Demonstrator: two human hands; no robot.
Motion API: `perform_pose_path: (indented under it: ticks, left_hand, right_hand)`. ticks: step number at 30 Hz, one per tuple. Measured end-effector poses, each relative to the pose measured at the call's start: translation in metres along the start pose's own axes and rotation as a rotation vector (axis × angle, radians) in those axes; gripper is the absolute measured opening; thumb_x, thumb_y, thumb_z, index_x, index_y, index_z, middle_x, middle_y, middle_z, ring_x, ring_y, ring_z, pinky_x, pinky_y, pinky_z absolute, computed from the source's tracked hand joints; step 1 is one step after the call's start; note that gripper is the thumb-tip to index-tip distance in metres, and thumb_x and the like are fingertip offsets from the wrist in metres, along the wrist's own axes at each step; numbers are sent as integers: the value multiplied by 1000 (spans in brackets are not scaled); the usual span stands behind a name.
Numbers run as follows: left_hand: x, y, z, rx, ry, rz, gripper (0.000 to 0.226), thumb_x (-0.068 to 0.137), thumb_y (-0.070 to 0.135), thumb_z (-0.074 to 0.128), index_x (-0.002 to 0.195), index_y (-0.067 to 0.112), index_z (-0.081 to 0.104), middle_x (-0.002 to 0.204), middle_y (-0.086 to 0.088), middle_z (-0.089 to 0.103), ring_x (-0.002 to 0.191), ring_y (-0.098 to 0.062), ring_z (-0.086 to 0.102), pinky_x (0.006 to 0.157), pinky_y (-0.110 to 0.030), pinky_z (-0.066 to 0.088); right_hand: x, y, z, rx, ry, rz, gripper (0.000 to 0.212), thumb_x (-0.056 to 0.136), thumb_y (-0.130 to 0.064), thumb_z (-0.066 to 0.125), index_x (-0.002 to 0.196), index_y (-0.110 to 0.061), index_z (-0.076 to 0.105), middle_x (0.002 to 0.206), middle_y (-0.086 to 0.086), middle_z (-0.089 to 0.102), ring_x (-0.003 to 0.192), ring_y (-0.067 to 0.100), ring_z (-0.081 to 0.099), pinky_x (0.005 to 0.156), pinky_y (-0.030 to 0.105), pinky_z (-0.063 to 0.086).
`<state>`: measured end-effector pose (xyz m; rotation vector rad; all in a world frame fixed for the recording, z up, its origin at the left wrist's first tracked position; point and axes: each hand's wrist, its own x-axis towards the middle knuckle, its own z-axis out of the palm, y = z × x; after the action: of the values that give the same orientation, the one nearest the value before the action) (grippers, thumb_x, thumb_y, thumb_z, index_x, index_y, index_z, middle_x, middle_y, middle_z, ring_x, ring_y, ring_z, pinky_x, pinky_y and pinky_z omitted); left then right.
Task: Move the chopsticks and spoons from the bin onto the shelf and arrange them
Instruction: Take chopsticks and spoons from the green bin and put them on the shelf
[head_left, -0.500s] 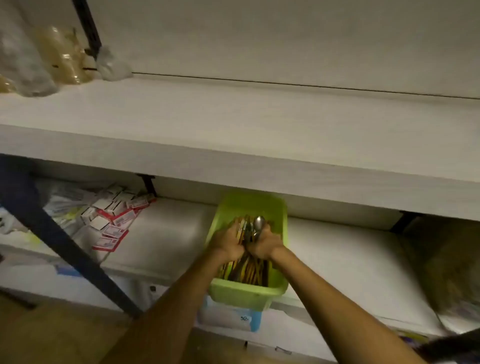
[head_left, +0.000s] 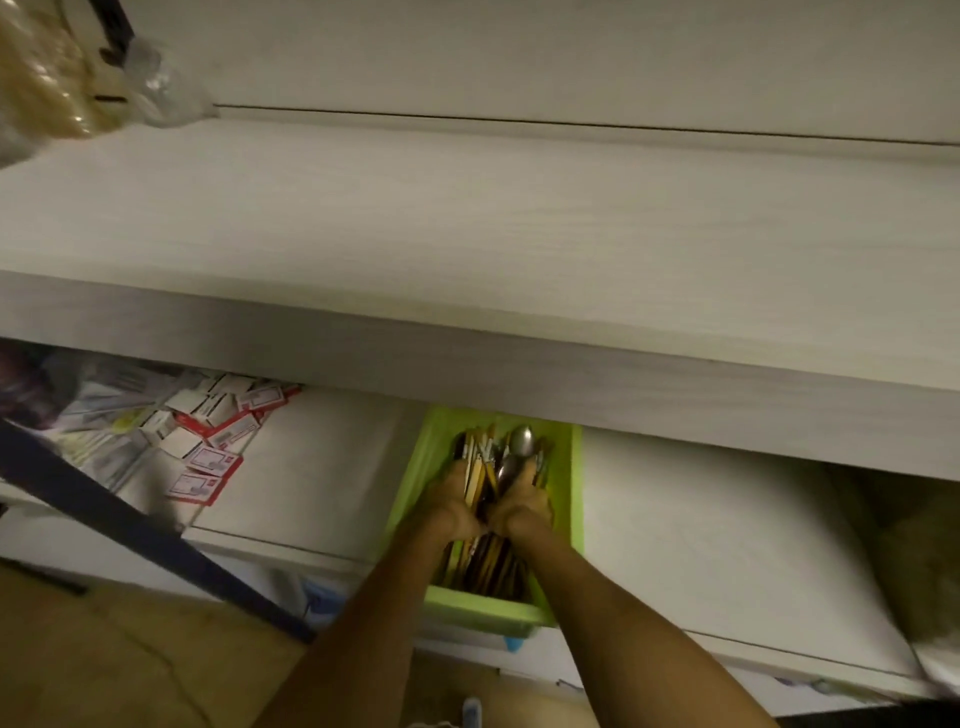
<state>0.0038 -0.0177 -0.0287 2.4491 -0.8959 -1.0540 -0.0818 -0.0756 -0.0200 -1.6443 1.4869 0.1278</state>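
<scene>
Gathering step: left hand (head_left: 451, 512) and right hand (head_left: 524, 512), fingers curled round bundled wooden chopsticks (head_left: 480, 467) and steel spoons (head_left: 521, 441) in lime-green plastic bin (head_left: 569, 499), lower centre; next, lift to pale wooden shelf (head_left: 467, 218).

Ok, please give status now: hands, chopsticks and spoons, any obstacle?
Left hand and right hand both gripping the bundle of chopsticks and spoons. Bundle inside green bin, lower level. Upper shelf edge overhangs the bin's far end.
</scene>
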Motion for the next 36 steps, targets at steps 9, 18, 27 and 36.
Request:
perform_pose_path:
  ticks: [9, 18, 27, 36]
  left_hand:
    - [0, 5, 4, -11, -54, -20, 96, 80, 23, 74, 152, 26, 10, 134, -14, 52, 119, -31, 55, 95, -34, 49]
    - [-4, 7, -2, -127, -73, 1, 97, 86, 10, 63, 153, 27, -5, 146, -15, 42, 127, -34, 48, 102, -39, 45]
    - [-18, 13, -17, -244, 33, 94, 83, 92, 1, 47, 151, 35, 0, 127, -15, 54, 103, -34, 62, 86, -45, 55]
    - [-35, 21, -25, -252, 133, 81, 40, 94, 20, 56, 128, 5, 41, 115, -15, 59, 95, -28, 60, 71, -32, 46]
  right_hand:
    - [27, 7, 10, 271, 5, 40, 102, 71, -19, 77, 149, -26, 12, 140, 10, 46, 128, 29, 47, 105, 36, 39]
    - [14, 6, 5, 336, 47, 21, 105, 73, -17, 77, 148, -39, 6, 136, 11, 51, 123, 33, 51, 102, 48, 46]
    - [-15, 5, -13, 410, 136, -99, 106, 80, -13, 73, 153, -30, -1, 145, 12, 44, 128, 37, 47, 103, 48, 45]
    - [-29, 4, -22, 547, 123, -149, 106, 77, -9, 74, 152, -24, 1, 136, 15, 50, 119, 34, 54, 98, 47, 50]
